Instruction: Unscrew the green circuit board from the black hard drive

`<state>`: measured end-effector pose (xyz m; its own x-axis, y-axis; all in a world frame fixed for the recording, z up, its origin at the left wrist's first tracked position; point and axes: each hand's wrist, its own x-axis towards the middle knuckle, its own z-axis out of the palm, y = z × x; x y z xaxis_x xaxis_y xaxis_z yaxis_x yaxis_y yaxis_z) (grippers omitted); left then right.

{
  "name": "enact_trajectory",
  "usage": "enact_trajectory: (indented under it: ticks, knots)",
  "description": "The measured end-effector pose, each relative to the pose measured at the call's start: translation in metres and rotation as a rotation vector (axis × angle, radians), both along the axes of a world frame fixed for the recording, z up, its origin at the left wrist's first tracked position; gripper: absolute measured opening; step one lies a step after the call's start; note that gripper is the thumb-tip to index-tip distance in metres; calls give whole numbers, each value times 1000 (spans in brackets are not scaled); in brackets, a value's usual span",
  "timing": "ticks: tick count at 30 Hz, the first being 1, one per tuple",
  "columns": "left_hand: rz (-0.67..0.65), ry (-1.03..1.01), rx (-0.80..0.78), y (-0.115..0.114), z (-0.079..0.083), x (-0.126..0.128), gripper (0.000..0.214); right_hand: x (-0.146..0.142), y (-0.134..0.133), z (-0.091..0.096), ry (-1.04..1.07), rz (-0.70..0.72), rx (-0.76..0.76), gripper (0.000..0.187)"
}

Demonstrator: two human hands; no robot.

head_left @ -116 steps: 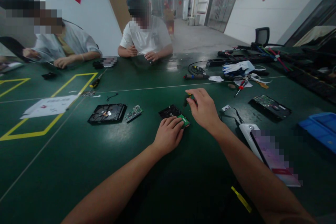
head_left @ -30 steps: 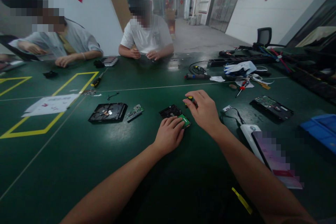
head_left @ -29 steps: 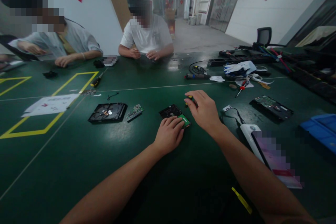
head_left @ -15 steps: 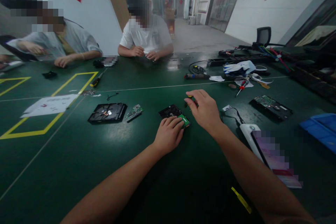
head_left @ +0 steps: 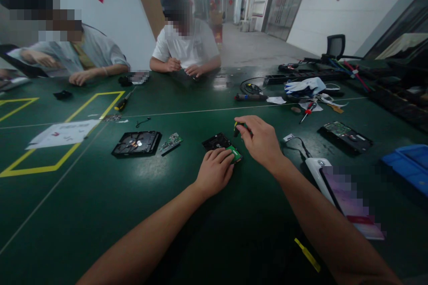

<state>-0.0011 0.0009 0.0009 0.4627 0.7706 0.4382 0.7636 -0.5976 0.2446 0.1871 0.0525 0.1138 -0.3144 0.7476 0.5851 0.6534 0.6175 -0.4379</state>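
Note:
My left hand lies over the near side of a hard drive, fingers curled on it and holding it against the table. The drive has a black face and a green-labelled part at its right end, partly hidden by my fingers. Just right of the drive, my right hand pinches a short black-and-yellow screwdriver between thumb and fingers. Its handle points down and its tip cannot be made out. To the left lie a small green circuit board and a larger black hard drive.
Another drive lies at the right, beside a blue bin and a white device with a cable. Further back are a red screwdriver, gloves and a black cylinder tool. Two people sit across the green table.
My right hand has shifted slightly, and the screwdriver in it has turned so that more of its black-and-yellow handle shows. My left hand and the hard drive have stayed in place.

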Motion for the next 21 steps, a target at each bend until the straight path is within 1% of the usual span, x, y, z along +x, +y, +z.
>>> enact_trajectory:
  ticks: [3, 8, 13, 15, 18, 21]
  knots:
    - [0, 1, -1, 0, -1, 0, 36, -1, 0, 0, -1, 20, -26, 23]
    - [-2, 2, -2, 0, -1, 0, 36, -2, -1, -1, -10, -16, -87, 18]
    - [-2, 6, -2, 0, 1, 1, 36, -3, 0, -5, 85, -55, -150, 21]
    - [-1, 7, 2, 0, 1, 1, 35, -4, 1, -6, 90, -63, -136, 21]
    - [0, 4, 2, 0, 1, 0, 35, -3, 1, -5, 48, -65, -59, 14]
    - [-3, 3, -5, 0, 0, 0, 36, -1, 2, -2, 28, -60, 0, 15]
